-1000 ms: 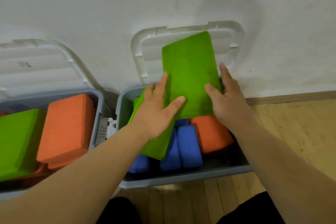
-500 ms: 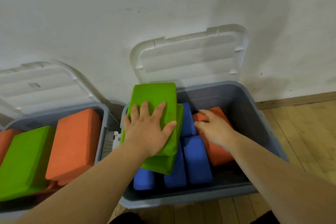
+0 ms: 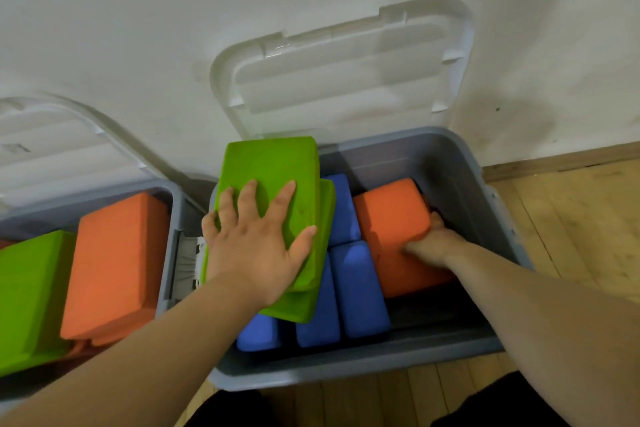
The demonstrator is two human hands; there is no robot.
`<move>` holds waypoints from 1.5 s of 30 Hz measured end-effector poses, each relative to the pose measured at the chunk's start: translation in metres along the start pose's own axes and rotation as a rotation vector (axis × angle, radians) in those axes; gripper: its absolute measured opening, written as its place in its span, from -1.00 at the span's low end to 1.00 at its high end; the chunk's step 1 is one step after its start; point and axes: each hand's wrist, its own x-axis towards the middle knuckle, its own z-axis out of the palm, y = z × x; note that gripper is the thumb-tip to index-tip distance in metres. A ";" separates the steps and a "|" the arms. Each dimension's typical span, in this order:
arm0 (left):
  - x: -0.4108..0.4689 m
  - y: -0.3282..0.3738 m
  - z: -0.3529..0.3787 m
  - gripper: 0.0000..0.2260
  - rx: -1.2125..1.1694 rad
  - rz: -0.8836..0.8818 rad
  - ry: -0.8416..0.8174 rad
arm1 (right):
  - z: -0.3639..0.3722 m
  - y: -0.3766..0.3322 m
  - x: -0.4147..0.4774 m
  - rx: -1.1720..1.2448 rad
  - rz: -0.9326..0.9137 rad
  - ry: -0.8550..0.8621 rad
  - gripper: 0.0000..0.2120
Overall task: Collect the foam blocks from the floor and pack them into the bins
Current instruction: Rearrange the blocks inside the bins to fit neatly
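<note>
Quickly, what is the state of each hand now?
Left hand: open, pressing flat on the top green block.
Right hand: closed, gripping the orange block in the right bin.

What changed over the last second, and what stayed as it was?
The green block came down from upright onto the other green block; the left hand presses it flat. The right hand let go and now grips the orange block. Blue blocks and the left bin stayed.

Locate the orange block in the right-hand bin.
Head view, right of centre: the orange block sits in the right bin, right of the blue blocks, gripped by the right hand.
</note>
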 end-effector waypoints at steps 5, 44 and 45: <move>0.000 -0.002 0.000 -0.28 -0.007 0.003 -0.004 | -0.006 -0.004 0.000 0.039 0.005 0.034 -0.07; -0.021 -0.004 -0.102 -0.27 -0.378 0.206 0.249 | -0.044 -0.099 -0.179 0.952 -0.595 -0.010 -0.34; -0.019 -0.006 -0.103 -0.27 -0.272 0.218 0.198 | -0.033 -0.105 -0.180 0.964 -0.587 -0.098 -0.38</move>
